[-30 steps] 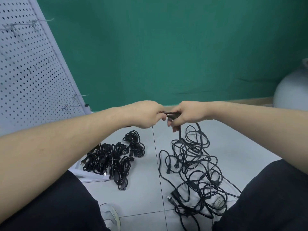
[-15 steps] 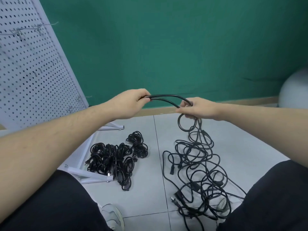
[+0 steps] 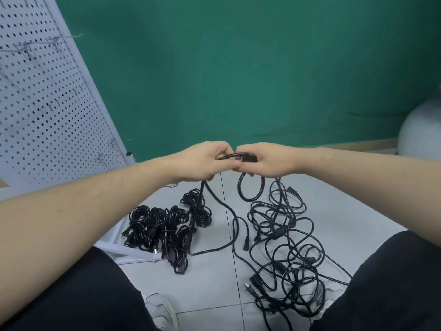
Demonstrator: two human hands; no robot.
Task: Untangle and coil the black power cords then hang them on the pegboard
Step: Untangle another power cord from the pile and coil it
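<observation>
Both hands' fingers (image 3: 241, 166) curled round a smooth black looped cord (image 3: 249, 189) above tangled cords (image 3: 286, 247).

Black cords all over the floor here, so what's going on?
A seated person is coiling one black power cord, both hands gripping it: left hand and right hand meet in front, a small loop hanging below the right. A loose tangle of cords lies on the floor to the right, a pile of coiled cords to the left. The pegboard hooks in view hold no cords.
</observation>
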